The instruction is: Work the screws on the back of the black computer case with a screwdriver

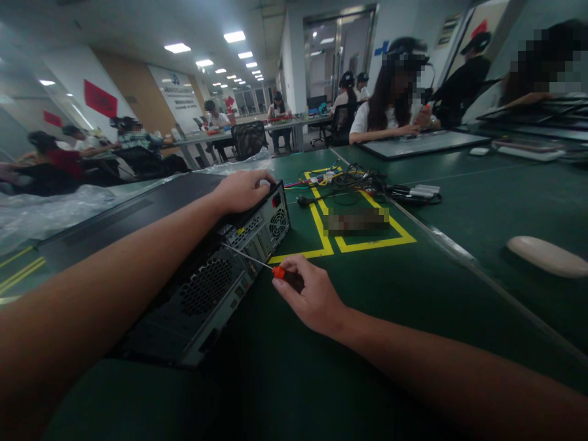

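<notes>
Left hand [243,190] is clamped over the top far corner of the computer case [215,288], which lies on its side on the green tabletop [367,318], right under that forearm. Right hand [312,294], just beside the case's rear panel, is closed around the orange-and-black handle of a screwdriver [278,272], with the shaft angled up and its tip touching the panel. Beyond both hands lies a tangle of cables [353,180] on yellow tape lines [321,236], and well off to the right hand's side lies a white oval object [546,256].
</notes>
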Tool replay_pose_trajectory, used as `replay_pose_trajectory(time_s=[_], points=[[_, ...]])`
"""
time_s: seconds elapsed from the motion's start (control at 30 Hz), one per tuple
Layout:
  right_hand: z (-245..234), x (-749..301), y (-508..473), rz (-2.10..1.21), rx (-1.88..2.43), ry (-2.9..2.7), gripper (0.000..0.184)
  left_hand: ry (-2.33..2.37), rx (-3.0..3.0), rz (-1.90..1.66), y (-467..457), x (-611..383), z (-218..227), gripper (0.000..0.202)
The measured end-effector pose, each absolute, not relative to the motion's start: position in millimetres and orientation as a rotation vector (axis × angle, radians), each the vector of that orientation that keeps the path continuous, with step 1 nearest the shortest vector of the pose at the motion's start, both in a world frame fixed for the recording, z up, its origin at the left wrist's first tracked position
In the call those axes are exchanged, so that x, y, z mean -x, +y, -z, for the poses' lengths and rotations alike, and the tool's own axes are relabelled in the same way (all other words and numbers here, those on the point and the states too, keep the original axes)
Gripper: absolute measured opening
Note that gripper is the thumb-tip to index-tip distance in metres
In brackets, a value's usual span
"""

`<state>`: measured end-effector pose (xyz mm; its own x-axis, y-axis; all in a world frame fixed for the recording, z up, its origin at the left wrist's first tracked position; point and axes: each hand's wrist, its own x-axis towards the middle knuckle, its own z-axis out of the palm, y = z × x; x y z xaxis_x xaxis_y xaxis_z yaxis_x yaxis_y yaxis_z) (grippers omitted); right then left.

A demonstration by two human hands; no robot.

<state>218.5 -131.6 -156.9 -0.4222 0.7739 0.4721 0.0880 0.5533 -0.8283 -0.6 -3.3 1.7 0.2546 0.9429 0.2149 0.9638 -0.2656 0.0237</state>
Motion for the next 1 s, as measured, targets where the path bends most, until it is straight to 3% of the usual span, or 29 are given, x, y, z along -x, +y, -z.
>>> replay_pose_trajectory(time_s=[1.0], points=[[155.6,-218.6,-133.5,-0.929,0.714,-1.857,0.015,-1.804,2.399,0.289,-0.1,2.6,-0.1,0.056]])
